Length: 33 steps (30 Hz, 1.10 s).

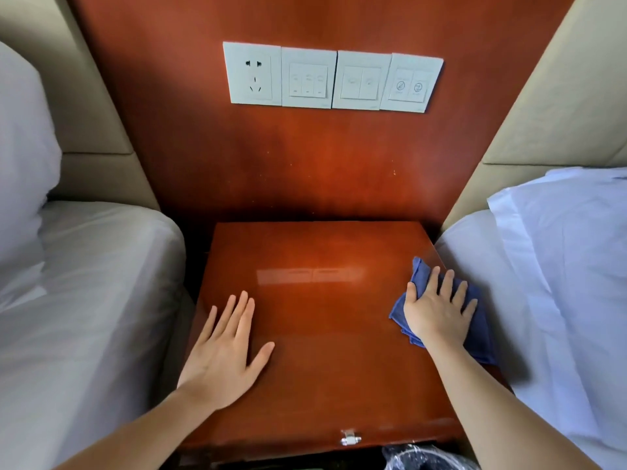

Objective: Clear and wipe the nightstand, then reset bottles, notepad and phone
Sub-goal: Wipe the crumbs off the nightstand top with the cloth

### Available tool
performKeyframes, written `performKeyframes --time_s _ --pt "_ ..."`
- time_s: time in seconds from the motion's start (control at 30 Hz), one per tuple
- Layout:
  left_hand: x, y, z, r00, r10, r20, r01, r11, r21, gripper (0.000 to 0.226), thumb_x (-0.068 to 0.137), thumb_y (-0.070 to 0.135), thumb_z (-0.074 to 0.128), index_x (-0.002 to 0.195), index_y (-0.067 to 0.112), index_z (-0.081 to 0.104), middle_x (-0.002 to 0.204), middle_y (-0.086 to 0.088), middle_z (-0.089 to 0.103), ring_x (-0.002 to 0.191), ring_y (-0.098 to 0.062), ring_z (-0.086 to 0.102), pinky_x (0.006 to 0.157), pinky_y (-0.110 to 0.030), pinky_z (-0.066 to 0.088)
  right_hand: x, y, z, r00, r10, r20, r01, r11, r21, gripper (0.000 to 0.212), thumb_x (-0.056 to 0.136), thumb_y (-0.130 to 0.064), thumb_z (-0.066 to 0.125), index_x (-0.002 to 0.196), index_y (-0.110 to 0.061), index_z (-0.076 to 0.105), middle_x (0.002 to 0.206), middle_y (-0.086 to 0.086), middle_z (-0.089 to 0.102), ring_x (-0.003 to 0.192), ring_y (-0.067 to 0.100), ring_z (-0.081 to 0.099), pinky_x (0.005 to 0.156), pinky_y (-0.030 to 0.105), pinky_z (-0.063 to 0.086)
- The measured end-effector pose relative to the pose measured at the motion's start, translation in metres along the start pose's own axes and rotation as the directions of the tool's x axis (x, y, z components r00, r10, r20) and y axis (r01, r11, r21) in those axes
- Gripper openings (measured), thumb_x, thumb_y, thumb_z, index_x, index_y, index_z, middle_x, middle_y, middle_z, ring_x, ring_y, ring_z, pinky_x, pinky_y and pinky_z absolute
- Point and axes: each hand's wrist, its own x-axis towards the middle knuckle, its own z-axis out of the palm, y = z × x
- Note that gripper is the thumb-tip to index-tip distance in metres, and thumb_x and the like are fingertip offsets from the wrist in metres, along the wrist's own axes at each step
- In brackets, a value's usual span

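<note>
Gleaming red-brown lacquered nightstand (315, 300), square top, small metal latch (350, 438) at front edge. Right hand (437, 308) flat, fingers spread, pressing crumpled blue cloth (478, 320) onto right side of top. Left hand (225, 351) palm down on left side, fingers straight, holding nothing. White bedding (84, 300) both sides; switch panel (332, 78) above.

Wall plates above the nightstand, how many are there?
4, in a row on the wooden panel: socket plate leftmost, then three-key switch plate, two-key switch plate, icon switch plate rightmost. None looks hidden.
</note>
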Motion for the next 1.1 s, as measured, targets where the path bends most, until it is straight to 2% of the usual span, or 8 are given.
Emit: performKeyframes --time_s 0.17,0.33,0.43,0.5,0.57,0.77,0.9,1.1 --pt "0.004 0.001 -0.001 0.999 -0.008 0.049 0.006 0.999 0.039 0.083 0.092 0.070 0.021 0.151 0.012 0.029 0.158 -0.001 0.024 0.147 -0.017 0.017 0.115 -0.034 0.009 0.065 -0.044 -0.002 0.999 -0.038 0.031 0.037 0.999 0.017 0.068 0.098 -0.055 0.016 0.156 -0.020 0.007 0.163 0.006 0.008 0.149 0.031 0.005 0.120 0.052 0.006" --pt "0.010 -0.001 -0.004 0.998 -0.004 0.061 0.005 1.000 -0.013 0.084 0.092 0.071 0.021 0.152 0.014 0.026 0.160 0.002 0.021 0.148 -0.016 0.013 0.114 -0.035 0.011 0.116 -0.093 -0.003 0.989 -0.146 0.024 0.145 0.989 0.042 0.065 0.098 -0.055 0.018 0.154 -0.021 0.016 0.162 0.001 0.014 0.149 0.027 0.006 0.120 0.050 0.005" --pt "0.009 -0.003 -0.005 0.999 -0.007 0.044 0.008 0.999 -0.035 0.083 0.092 0.071 0.021 0.155 0.017 0.017 0.161 0.005 0.010 0.149 -0.013 0.001 0.116 -0.033 0.004 0.135 -0.117 -0.003 0.974 -0.225 0.017 0.224 0.974 0.010 0.061 0.098 -0.052 0.022 0.142 -0.014 0.040 0.151 0.007 0.038 0.144 0.028 0.024 0.118 0.049 0.013" --pt "0.009 -0.003 -0.006 1.000 -0.002 0.017 0.004 0.997 -0.078 0.081 0.092 0.069 0.021 0.156 0.019 0.011 0.162 0.008 0.003 0.148 -0.008 -0.007 0.118 -0.031 -0.001 0.140 -0.138 -0.007 0.956 -0.292 0.011 0.293 0.956 -0.014 0.057 0.098 -0.050 0.025 0.124 -0.009 0.056 0.132 0.014 0.056 0.129 0.033 0.043 0.113 0.048 0.024" --pt "0.009 -0.004 -0.008 1.000 -0.008 -0.004 0.008 0.995 -0.099 0.077 0.094 0.065 0.021 0.156 0.020 0.010 0.162 0.009 0.002 0.147 -0.005 -0.010 0.122 -0.031 0.000 0.133 -0.167 -0.012 0.934 -0.357 0.024 0.357 0.934 0.017 0.056 0.097 -0.048 0.027 0.111 -0.008 0.064 0.118 0.018 0.064 0.116 0.035 0.053 0.105 0.045 0.033" --pt "0.008 -0.006 -0.006 0.999 -0.009 -0.042 0.004 0.994 -0.111 0.071 0.097 0.059 0.025 0.155 0.018 0.016 0.162 0.006 0.012 0.148 -0.006 -0.002 0.120 -0.027 -0.002 0.084 -0.259 -0.016 0.853 -0.518 0.070 0.512 0.855 0.079 0.058 0.097 -0.052 0.030 0.115 -0.007 0.063 0.121 0.021 0.063 0.115 0.038 0.056 0.100 0.043 0.034" --pt "0.006 -0.005 -0.005 0.999 -0.020 -0.049 0.012 0.987 -0.160 0.071 0.097 0.059 0.027 0.155 0.019 0.016 0.162 0.005 0.013 0.148 -0.006 0.000 0.121 -0.028 -0.001 0.055 -0.314 -0.013 0.772 -0.628 0.101 0.615 0.777 0.134 0.057 0.099 -0.051 0.030 0.118 -0.006 0.060 0.124 0.020 0.061 0.114 0.039 0.056 0.094 0.043 0.039" --pt "0.004 -0.006 -0.005 0.997 -0.020 -0.077 0.004 0.980 -0.199 0.071 0.097 0.058 0.029 0.155 0.019 0.015 0.162 0.003 0.009 0.148 -0.007 -0.004 0.117 -0.028 -0.010 0.027 -0.371 -0.002 0.656 -0.746 0.116 0.723 0.665 0.186 0.052 0.098 -0.055 0.031 0.100 -0.012 0.060 0.113 0.015 0.065 0.104 0.036 0.059 0.093 0.044 0.036"
